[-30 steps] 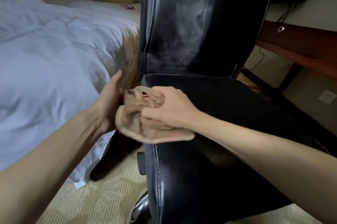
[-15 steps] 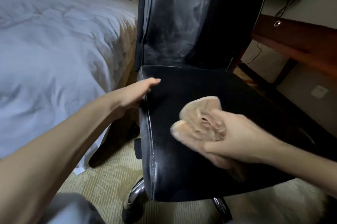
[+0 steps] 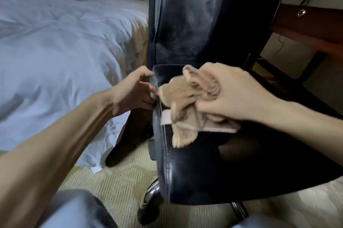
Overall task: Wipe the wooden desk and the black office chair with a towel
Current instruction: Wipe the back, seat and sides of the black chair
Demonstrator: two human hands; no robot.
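The black office chair point(image 3: 213, 168) fills the middle of the head view, its tall back upright and its seat toward me. My right hand point(image 3: 232, 94) grips a bunched beige towel point(image 3: 185, 109) and presses it on the seat's back left part. My left hand point(image 3: 133, 90) holds the seat's left edge near the back corner, thumb on top and fingers curled at the side. The wooden desk point(image 3: 311, 25) shows at the upper right behind the chair, with a round metal fitting on its front.
A bed with a white duvet point(image 3: 55, 57) stands close on the chair's left, leaving a narrow gap. Ribbed yellowish carpet point(image 3: 115, 181) lies below. Chrome chair legs point(image 3: 152, 194) stick out under the seat. Cables hang by the wall behind the desk.
My right hand has swept the towel from the seat's middle front back toward the left rear. My left hand has curled onto the seat's left edge.
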